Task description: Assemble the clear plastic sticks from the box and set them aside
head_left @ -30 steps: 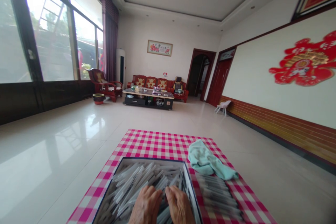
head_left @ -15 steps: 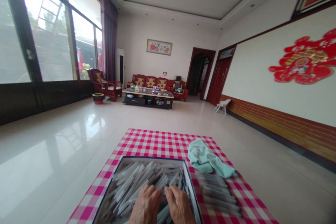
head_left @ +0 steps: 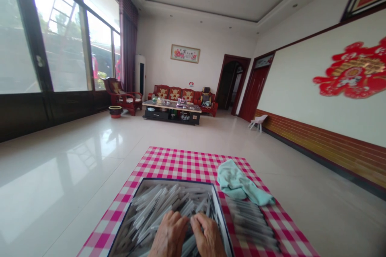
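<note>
Two curled hands meet over a box of slim tubes

The person's left hand (head_left: 170, 231) and right hand (head_left: 206, 235) come close together above a heap of slim translucent tubes (head_left: 150, 209), lying in an open box (head_left: 221, 215) at the near edge. The step appears to be fine two-handed fingerwork. Both hands are curled, but whether they grip anything cannot be told. The next move probably calls for steady, matched fingertips.

Right of the box, a blurred row of dark-ended tubes (head_left: 251, 223) lies on a pink-and-white checked tablecloth (head_left: 181, 164), a mint cloth (head_left: 241, 184) just beyond its far end.

Farther off, a low table (head_left: 157, 114) stands before a red sofa (head_left: 175, 94); tall windows (head_left: 60, 48) fill the left side, and a small stool (head_left: 257, 123) stands by the right wall.
</note>
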Demonstrator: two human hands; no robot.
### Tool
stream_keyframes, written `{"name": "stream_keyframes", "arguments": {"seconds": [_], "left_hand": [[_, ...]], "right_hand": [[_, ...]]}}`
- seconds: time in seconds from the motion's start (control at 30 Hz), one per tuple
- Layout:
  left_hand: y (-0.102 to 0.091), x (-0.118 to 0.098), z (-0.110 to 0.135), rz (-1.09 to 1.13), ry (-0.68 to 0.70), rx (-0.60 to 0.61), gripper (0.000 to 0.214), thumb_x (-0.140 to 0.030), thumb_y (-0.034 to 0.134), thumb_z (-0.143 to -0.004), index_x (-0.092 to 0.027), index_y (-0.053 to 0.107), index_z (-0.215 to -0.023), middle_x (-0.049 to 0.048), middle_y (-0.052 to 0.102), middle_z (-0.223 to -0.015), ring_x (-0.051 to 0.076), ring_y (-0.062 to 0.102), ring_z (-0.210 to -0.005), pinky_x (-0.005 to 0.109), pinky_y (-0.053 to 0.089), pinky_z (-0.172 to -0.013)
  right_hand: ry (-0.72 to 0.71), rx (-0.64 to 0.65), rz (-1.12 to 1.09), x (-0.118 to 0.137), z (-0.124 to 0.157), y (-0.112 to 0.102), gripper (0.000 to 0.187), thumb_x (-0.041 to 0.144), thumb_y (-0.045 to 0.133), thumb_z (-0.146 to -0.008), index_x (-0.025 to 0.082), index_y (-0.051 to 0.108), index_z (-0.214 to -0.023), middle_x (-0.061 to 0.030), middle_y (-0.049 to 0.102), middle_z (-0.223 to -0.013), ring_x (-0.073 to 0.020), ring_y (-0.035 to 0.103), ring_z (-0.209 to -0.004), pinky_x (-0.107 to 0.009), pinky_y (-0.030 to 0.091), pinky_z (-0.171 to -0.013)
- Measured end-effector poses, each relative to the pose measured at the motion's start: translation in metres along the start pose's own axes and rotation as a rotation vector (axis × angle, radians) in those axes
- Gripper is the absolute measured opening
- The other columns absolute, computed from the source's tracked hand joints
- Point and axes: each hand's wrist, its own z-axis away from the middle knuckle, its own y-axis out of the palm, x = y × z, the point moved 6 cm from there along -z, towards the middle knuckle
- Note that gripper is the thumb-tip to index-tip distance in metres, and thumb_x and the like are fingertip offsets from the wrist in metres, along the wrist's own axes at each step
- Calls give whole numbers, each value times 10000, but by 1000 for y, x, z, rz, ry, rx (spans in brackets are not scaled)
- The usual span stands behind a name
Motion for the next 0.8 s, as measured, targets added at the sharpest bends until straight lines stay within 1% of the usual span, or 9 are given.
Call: {"name": "stream_keyframes", "arguments": {"seconds": [0.1,0.17,0.3,0.33,0.4,0.47,0.6,0.7,0.8], "left_hand": [[-1,-1,-1,12,-1,17,201,-159,433,-912,-218,600,-816,28,608,-735,178,575,-694,298,472,-662],[-4,-1,-1,25,10,-13,193,-177,436,-916,-217,609,-842,33,621,-757,178,584,-697,306,484,-665],[-21,5,3,53,-3,-249,230,-214,493,-899,-196,590,-1107,90,665,-1002,208,628,-886,343,511,-782],[-24,10,5,72,-42,-303,222,-219,493,-902,-192,597,-1096,90,671,-997,205,634,-893,335,512,-789],[-27,20,8,131,-155,-353,175,-251,476,-919,-201,641,-941,54,688,-849,180,654,-784,290,518,-725],[-23,31,9,222,-284,-324,243,-315,465,-929,-213,668,-841,29,698,-744,162,661,-680,249,515,-648],[-11,48,8,476,-506,-218,375,-472,474,-900,-201,722,-975,24,738,-729,176,679,-645,234,532,-600],[-5,56,9,667,-596,-223,478,-558,486,-858,-169,730,-991,19,721,-668,180,663,-602,245,538,-565],[-2,60,10,722,-646,-237,489,-576,542,-814,-163,727,-1002,26,735,-710,192,675,-642,261,550,-596]], "right_hand": [[56,38,-2,-5,0,4,493,483,299,-939,206,441,-557,9,491,-532,-133,468,-527,-246,325,-521],[107,62,-21,-8,1,4,505,526,295,-928,209,426,-557,16,471,-520,-135,459,-522,-252,317,-521],[244,-4,-101,-16,1,-6,534,599,302,-908,204,479,-597,6,509,-538,-152,492,-541,-252,349,-537],[274,-38,-130,-17,1,-11,543,610,301,-906,202,498,-608,0,528,-549,-159,511,-554,-252,368,-553],[312,-96,-191,-18,1,-19,558,626,300,-902,202,525,-617,-10,561,-570,-174,545,-584,-255,405,-593],[318,-97,-239,-16,0,-23,560,633,313,-894,204,537,-610,-12,576,-574,-180,556,-591,-257,420,-607],[264,75,-297,-2,-2,-12,532,603,367,-887,196,554,-599,-2,565,-552,-161,526,-559,-246,399,-568],[205,187,-328,12,0,4,471,524,436,-886,172,584,-610,9,554,-547,-137,505,-559,-228,381,-561],[170,261,-365,24,3,22,366,417,508,-877,151,626,-655,28,539,-552,-110,463,-537,-205,353,-520]]}}
